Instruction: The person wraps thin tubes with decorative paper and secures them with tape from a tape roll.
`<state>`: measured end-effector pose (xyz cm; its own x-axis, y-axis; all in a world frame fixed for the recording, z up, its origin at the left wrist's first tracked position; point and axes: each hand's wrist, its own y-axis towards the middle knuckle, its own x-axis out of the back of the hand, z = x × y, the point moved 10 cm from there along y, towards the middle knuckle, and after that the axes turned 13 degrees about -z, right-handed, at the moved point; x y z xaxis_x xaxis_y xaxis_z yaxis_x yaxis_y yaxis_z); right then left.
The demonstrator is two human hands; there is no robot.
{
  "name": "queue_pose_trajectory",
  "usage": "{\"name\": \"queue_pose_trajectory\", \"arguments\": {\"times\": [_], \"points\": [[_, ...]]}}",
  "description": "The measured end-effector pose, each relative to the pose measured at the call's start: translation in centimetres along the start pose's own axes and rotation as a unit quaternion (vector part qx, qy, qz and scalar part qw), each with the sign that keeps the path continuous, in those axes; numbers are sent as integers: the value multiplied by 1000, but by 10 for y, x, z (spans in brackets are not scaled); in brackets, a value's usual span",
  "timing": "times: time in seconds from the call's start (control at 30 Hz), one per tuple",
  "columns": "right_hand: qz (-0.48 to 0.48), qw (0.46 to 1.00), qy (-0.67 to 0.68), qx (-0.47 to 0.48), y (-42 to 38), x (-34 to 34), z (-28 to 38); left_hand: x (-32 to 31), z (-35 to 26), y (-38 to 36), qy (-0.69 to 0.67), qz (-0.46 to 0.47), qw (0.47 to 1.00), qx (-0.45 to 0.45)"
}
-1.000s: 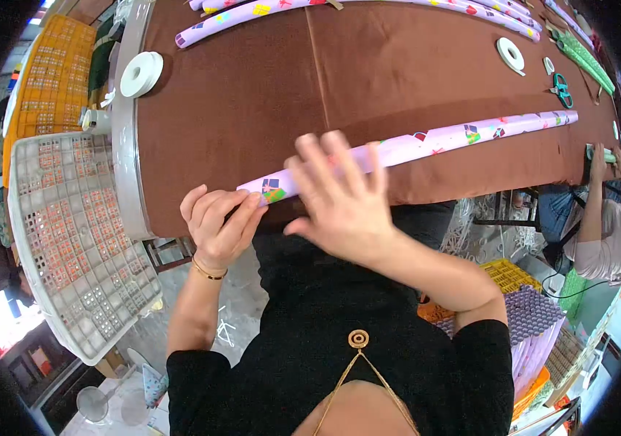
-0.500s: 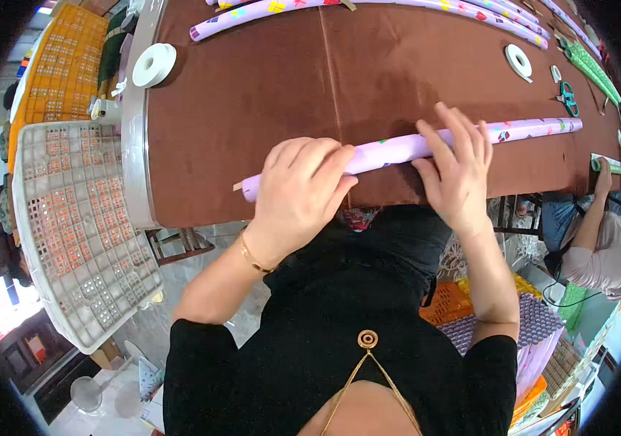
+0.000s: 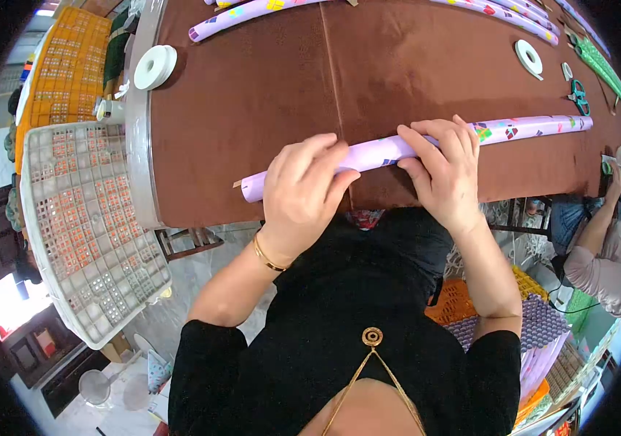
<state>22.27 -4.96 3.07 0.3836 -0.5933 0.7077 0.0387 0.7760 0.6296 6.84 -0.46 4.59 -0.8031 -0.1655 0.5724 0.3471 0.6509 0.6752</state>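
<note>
A long roll of lilac gift-wrap paper (image 3: 379,151) with coloured prints lies across the near edge of the brown table (image 3: 252,109). My left hand (image 3: 301,190) lies over the roll near its left end, fingers curved across it. My right hand (image 3: 442,173) rests on the roll a little further right, fingers spread over the top. Both palms press the roll against the tabletop. The roll's left tip sticks out past my left hand, and its right part runs on towards the table's right side.
More lilac rolls (image 3: 252,10) lie along the far side. White tape reels (image 3: 154,67) (image 3: 529,57) and teal scissors (image 3: 578,93) sit on the table. A grey crate tray (image 3: 78,225) stands at left. Another person (image 3: 601,247) sits at right.
My left hand left the roll's left tip and now lies on top of it. My right hand slid right along the roll, then came back a little leftwards.
</note>
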Motion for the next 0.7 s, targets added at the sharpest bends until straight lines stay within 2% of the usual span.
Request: {"name": "queue_pose_trajectory", "arguments": {"times": [0.23,0.3,0.33,0.43,0.57,0.63,0.7], "points": [[-2,1000,2,0,-2,-1,-1,-1,-5,-12,-64,-3,996,-55],[-8,1000,4,0,-1,0,-2,3,1,-5,-33,-32,999,4],[-12,1000,7,2,-1,1,-1,2,2,-5,-33,-30,999,5],[-10,1000,3,2,-2,0,-1,-5,-2,-7,-14,9,999,-29],[-21,1000,7,3,-3,2,-2,-4,-3,-11,-29,-4,999,-42],[-27,1000,10,-1,-4,3,-2,0,-10,-15,-60,-24,995,-80],[-25,1000,10,0,-4,3,-1,0,-11,-14,-58,-21,996,-67]]}}
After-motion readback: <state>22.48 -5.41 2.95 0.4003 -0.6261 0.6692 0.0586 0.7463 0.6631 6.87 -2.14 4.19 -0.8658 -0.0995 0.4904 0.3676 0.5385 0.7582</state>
